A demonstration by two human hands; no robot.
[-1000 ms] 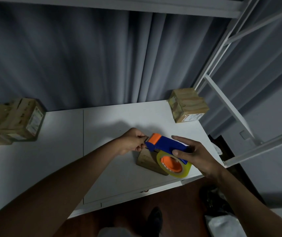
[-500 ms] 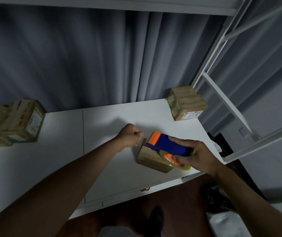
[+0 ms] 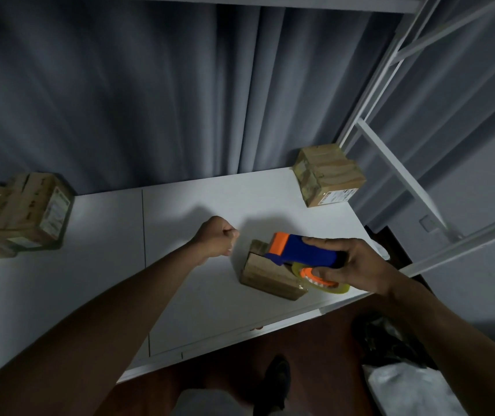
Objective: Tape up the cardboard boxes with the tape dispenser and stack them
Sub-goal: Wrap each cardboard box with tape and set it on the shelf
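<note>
Fingers of the right hand [image 3: 357,267] are gripping the dispenser [image 3: 303,250], pressing it onto the box [image 3: 270,273] near the desk [image 3: 198,205] edge for taping; left hand [image 3: 217,235] is fisted, empty, just beside

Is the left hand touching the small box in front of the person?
No, the left hand is a closed fist apart from the small box, beside the tape dispenser.
</note>
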